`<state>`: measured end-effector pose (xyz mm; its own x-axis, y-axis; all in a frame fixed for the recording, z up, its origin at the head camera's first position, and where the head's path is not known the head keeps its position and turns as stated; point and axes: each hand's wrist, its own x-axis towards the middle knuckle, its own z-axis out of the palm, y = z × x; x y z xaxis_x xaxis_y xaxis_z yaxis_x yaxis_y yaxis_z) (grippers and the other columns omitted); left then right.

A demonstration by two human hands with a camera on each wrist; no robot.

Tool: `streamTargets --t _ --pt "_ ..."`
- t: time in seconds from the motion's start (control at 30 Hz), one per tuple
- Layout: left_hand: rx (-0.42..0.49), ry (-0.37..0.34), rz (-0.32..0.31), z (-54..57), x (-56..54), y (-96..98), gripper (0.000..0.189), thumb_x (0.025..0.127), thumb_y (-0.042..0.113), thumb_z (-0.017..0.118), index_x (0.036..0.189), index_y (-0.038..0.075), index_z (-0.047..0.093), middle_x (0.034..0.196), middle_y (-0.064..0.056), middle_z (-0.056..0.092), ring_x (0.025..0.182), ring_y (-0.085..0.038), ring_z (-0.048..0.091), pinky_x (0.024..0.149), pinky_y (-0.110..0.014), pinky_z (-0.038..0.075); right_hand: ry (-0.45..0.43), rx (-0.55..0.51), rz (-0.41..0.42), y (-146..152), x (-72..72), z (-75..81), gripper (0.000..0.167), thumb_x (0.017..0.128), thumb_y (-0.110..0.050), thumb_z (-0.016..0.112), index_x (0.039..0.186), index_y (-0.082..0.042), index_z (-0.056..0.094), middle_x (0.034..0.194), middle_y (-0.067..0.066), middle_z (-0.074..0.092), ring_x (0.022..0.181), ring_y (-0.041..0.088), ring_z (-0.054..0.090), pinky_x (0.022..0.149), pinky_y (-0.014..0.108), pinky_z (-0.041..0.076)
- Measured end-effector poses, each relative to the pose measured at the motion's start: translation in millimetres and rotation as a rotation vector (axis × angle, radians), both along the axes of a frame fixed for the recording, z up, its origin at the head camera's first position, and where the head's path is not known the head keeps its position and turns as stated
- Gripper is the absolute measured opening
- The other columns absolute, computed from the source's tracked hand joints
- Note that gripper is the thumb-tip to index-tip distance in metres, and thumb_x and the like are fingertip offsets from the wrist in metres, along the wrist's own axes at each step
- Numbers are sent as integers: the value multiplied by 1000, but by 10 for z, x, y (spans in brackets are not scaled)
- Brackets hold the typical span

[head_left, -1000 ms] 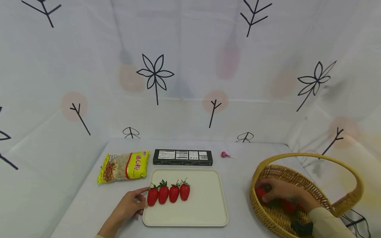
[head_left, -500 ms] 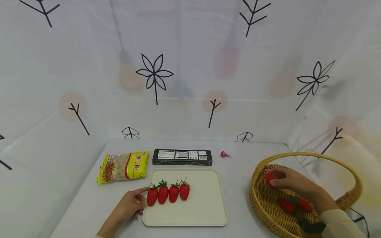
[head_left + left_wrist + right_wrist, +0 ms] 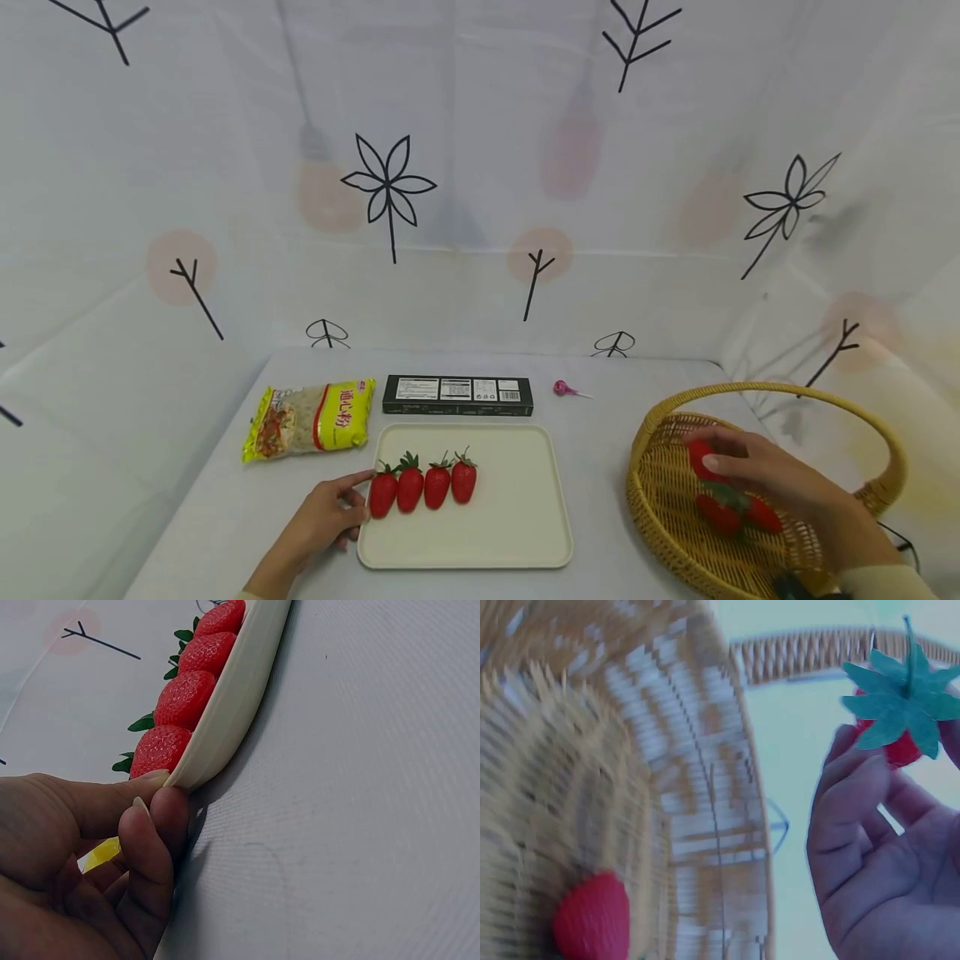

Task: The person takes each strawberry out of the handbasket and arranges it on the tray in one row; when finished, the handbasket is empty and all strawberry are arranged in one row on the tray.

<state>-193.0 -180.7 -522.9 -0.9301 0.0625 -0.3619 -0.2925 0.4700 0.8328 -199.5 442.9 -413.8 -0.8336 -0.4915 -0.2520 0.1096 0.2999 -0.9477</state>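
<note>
Strawberries (image 3: pixel 409 488), four of them, are seen in the head view laid side by side in a row on the left part of a cream tray (image 3: pixel 517 508), with their leafy ends turned toward the far side. The tray's left edge is gripped by the left hand (image 3: pixel 326 518), whose fingertips are placed just beside the outermost fruit. Another strawberry, the held one (image 3: pixel 702 460), is pinched in the fingers of the right hand (image 3: pixel 765 471) above the wicker basket (image 3: pixel 645 500). Two strawberries in the basket (image 3: pixel 720 515) are seen lying close together below that hand, and a dark object (image 3: pixel 791 586), too cut off to be identified, is shown at the near side. The basket is spanned by an arched handle (image 3: pixel 825 398). Beyond the tray, a black box (image 3: pixel 457 395) is set lengthwise, flanked by a yellow food bag (image 3: pixel 309 419) on the left and a pink lollipop (image 3: pixel 562 388) on the right.

In the left wrist view, the tray's rim is seen clasped at a corner between the digits, and the nearest strawberry is almost met by a fingertip. A bit of yellow is glimpsed between the fingers.

In the right wrist view, the held strawberry is shown with its green leaf cap turned to the camera. The basket's woven wall is blurred, and one red fruit is seen inside it.
</note>
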Motion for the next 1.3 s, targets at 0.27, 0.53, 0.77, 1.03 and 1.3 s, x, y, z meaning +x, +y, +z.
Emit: streamTargets --t 0.27,0.53,0.77,1.03,1.3 --pt "10 7 -5 -18 -4 -11 63 86 0 73 146 5 54 93 -8 61 61 -18 61 52 -29 52 -35 -105 -21 -354 131 71 29 104 -16 50 132 -18 56 122 9 60 104 20 65 85 43 60" --pt "10 3 -6 -4 9 12 62 86 1 73 145 7 56 94 -8 60 62 -18 61 54 -30 52 51 -71 49 -818 235 136 35 100 -9 54 134 -1 52 120 21 58 101 26 63 80 40 59" --pt "-4 3 8 15 15 21 62 86 0 74 144 8 57 94 -8 60 62 -19 61 55 -31 52 9 -126 5 -1142 191 116 21 98 -8 61 116 -3 52 110 14 60 95 24 64 80 40 60" --pt "2 1 10 5 11 18 62 86 -1 72 145 7 56 93 -8 60 62 -18 60 54 -31 52 15 -82 -39 -1482 63 109 27 105 -20 55 127 -5 59 105 11 61 75 16 56 64 26 52" --pt "-2 1 10 8 8 20 62 86 0 72 145 7 56 93 -7 61 62 -18 60 54 -31 52 23 -41 -178 -1762 -113 74 42 99 -29 66 131 -1 62 114 13 60 82 21 54 67 25 51"
